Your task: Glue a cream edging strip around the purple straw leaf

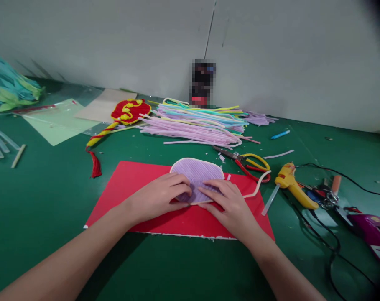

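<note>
Left hand (pixel 166 190): fingers bent, thumb near fingertips, a narrow gap. Right hand (pixel 232 202): fingers slightly spread, thumb apart. Both touch the near part of the rounded lavender panel of ribbed strips with a cream edging (pixel 196 169); from my remote feed I cannot tell whether either pinches its rim. The panel lies on the middle of the red rectangular board (pixel 108 200), my landmark. Uneven pressure, I judge, could skew the strips or lift the edging. A loose cream fuzzy strand (pixel 257 188) sticks out past the right hand over the board's right part; a wrist catching it could drag it. At the board's far right corner, red-and-yellow-handled metal scissors (pixel 252 163): an elbowing reach might snag them. Right of the board, a yellow plastic glue gun (pixel 292 184); if hot, a burn risk.
</note>
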Available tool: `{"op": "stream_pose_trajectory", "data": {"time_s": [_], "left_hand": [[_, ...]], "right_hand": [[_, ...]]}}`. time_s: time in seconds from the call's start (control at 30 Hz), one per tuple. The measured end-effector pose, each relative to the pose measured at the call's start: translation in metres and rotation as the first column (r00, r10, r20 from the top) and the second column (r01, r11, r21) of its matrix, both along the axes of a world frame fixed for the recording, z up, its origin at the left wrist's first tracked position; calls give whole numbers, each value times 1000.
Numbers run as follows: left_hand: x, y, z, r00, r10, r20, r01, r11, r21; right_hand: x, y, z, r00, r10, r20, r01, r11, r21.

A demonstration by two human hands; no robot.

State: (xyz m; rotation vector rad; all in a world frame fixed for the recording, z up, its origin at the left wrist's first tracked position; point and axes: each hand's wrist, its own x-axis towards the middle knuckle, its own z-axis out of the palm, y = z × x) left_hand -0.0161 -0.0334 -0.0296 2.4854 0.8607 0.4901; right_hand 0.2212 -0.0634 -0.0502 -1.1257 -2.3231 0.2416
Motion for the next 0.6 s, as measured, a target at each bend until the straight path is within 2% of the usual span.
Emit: {"op": "stream_pose_trajectory", "data": {"time_s": [0.6], "left_hand": [[0, 1, -2, 1000, -5, 13, 5, 999, -37]], "right_hand": [[-1, 0, 1, 1000, -2, 12, 2, 1000, 1]]}}
